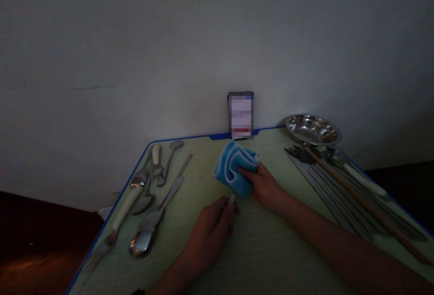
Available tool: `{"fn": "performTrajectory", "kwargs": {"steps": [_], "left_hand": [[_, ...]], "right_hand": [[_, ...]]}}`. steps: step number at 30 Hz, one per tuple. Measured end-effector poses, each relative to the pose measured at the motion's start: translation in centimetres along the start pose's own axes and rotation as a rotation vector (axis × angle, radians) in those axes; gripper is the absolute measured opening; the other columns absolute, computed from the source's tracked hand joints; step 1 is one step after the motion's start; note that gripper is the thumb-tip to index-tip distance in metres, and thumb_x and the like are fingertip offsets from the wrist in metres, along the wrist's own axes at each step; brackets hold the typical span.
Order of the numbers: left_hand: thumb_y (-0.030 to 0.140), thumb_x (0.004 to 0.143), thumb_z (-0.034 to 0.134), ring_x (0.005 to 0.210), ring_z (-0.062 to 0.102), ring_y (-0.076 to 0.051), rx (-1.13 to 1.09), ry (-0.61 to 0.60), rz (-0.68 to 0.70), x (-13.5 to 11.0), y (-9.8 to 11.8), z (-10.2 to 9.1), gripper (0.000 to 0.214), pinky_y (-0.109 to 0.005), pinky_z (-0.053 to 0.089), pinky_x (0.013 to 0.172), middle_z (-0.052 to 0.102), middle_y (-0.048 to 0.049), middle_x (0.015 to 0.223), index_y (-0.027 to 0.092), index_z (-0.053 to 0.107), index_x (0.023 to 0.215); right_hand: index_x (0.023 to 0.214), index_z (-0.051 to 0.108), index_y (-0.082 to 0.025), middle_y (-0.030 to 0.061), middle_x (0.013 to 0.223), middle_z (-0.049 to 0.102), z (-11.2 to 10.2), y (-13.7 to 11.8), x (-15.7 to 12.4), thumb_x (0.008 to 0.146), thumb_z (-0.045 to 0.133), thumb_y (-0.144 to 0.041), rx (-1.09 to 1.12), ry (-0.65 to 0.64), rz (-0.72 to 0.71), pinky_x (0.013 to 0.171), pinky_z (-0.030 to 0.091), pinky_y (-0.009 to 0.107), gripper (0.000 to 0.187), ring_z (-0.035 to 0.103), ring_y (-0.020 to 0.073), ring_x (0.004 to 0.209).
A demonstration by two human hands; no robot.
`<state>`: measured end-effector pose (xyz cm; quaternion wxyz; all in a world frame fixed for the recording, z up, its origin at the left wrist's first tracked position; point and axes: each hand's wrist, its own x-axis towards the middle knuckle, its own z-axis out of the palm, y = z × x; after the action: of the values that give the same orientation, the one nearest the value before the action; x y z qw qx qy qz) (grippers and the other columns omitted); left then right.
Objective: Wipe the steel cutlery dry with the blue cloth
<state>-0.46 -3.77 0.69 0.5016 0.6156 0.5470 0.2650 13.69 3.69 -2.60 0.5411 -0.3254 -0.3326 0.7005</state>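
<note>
My left hand (pixel 214 222) is closed around a metal utensil handle (pixel 232 198) near the middle of the table. The utensil's far end disappears into a folded blue cloth (pixel 237 166) with white edging, so its kind cannot be made out. My right hand (pixel 264 184) grips that cloth from the right, thumb laid over a fold and the other fingers hidden behind. Left of my hands lie loose spoons, the nearest a large spoon (pixel 140 242) with a shiny bowl. A fork (pixel 101 252) rests at the left edge.
The light green table (pixel 190 268) has a blue rim against a grey wall. A phone (pixel 241 115) leans upright at the back. On the right are a steel bowl (pixel 313 128), several metal utensils (pixel 330 191), wooden chopsticks (pixel 359 200) and a white-handled utensil (pixel 364 179).
</note>
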Motion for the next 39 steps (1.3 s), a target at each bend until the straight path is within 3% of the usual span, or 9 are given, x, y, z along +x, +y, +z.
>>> {"fn": "performTrajectory", "kwargs": {"steps": [5, 12, 17, 23, 25, 30, 33, 39], "left_hand": [[0.039, 0.089, 0.034, 0.047, 0.041, -0.010, 0.104, -0.004, 0.032, 0.0, 0.1, 0.1, 0.031, -0.021, 0.029, 0.046, 0.040, 0.0060, 0.051, 0.017, 0.053, 0.077], [0.038, 0.090, 0.033, 0.045, 0.039, -0.009, 0.051, -0.010, 0.081, -0.2, 0.0, 0.4, 0.031, -0.020, 0.029, 0.045, 0.039, 0.0068, 0.050, 0.016, 0.052, 0.080], [0.038, 0.090, 0.034, 0.046, 0.037, -0.009, 0.002, 0.052, 0.057, -0.3, -0.2, 0.4, 0.030, -0.020, 0.028, 0.045, 0.036, 0.0071, 0.050, 0.016, 0.051, 0.078], [0.040, 0.089, 0.035, 0.045, 0.036, -0.009, -0.017, 0.106, 0.054, 0.0, -0.2, 0.4, 0.030, -0.020, 0.027, 0.044, 0.036, 0.0069, 0.051, 0.016, 0.051, 0.082], [0.040, 0.089, 0.036, 0.044, 0.035, -0.009, 0.000, 0.115, 0.048, 0.0, -0.1, 0.3, 0.030, -0.020, 0.026, 0.043, 0.035, 0.0070, 0.050, 0.016, 0.052, 0.079], [0.040, 0.087, 0.038, 0.044, 0.035, -0.008, -0.013, 0.135, 0.051, 0.3, -0.2, -0.4, 0.030, -0.019, 0.026, 0.042, 0.034, 0.0071, 0.048, 0.016, 0.052, 0.075], [0.042, 0.087, 0.037, 0.044, 0.035, -0.008, -0.074, 0.174, 0.047, 0.4, -0.3, -0.7, 0.031, -0.018, 0.027, 0.041, 0.035, 0.0068, 0.048, 0.017, 0.051, 0.074], [0.041, 0.088, 0.036, 0.044, 0.036, -0.009, -0.073, 0.166, 0.072, 0.2, -0.2, -0.8, 0.030, -0.019, 0.028, 0.042, 0.035, 0.0074, 0.048, 0.017, 0.051, 0.078]], "right_hand": [[0.085, 0.061, -0.021, -0.0032, 0.075, 0.066, 0.4, -0.1, -0.1, 0.068, 0.066, -0.036, 0.015, 0.070, -0.016, 0.065, 0.045, 0.025, 0.023, 0.059, 0.0125, 0.068], [0.068, 0.056, -0.019, -0.0061, 0.053, 0.053, 0.1, 0.2, -0.3, 0.072, 0.056, -0.052, -0.134, 0.184, -0.033, 0.050, 0.037, 0.022, 0.033, 0.045, 0.0086, 0.048], [0.080, 0.061, -0.019, -0.0033, 0.067, 0.062, -0.1, -0.1, -0.4, 0.074, 0.057, -0.045, -0.285, 0.071, -0.075, 0.062, 0.042, 0.024, 0.027, 0.054, 0.0113, 0.062], [0.088, 0.062, -0.020, -0.0012, 0.082, 0.067, 0.2, -0.2, -0.5, 0.071, 0.065, -0.034, -0.182, -0.062, -0.030, 0.075, 0.046, 0.029, 0.022, 0.060, 0.0130, 0.072], [0.085, 0.062, -0.020, -0.0013, 0.081, 0.067, 0.3, -0.1, -0.4, 0.070, 0.066, -0.033, -0.104, -0.046, 0.000, 0.075, 0.047, 0.028, 0.021, 0.061, 0.0134, 0.073], [0.083, 0.063, -0.021, -0.0022, 0.077, 0.069, 0.0, -0.8, 0.6, 0.072, 0.063, -0.037, 0.207, 0.148, 0.045, 0.071, 0.049, 0.026, 0.020, 0.062, 0.0131, 0.071], [0.083, 0.063, -0.022, -0.0022, 0.081, 0.069, -0.4, -1.5, 1.2, 0.076, 0.058, -0.035, 0.314, 0.175, 0.051, 0.070, 0.050, 0.026, 0.015, 0.063, 0.0133, 0.074], [0.086, 0.065, -0.021, 0.0009, 0.087, 0.069, -0.4, -1.7, 0.7, 0.073, 0.059, -0.041, 0.118, -0.033, 0.001, 0.075, 0.047, 0.030, 0.024, 0.062, 0.0165, 0.082]]}}
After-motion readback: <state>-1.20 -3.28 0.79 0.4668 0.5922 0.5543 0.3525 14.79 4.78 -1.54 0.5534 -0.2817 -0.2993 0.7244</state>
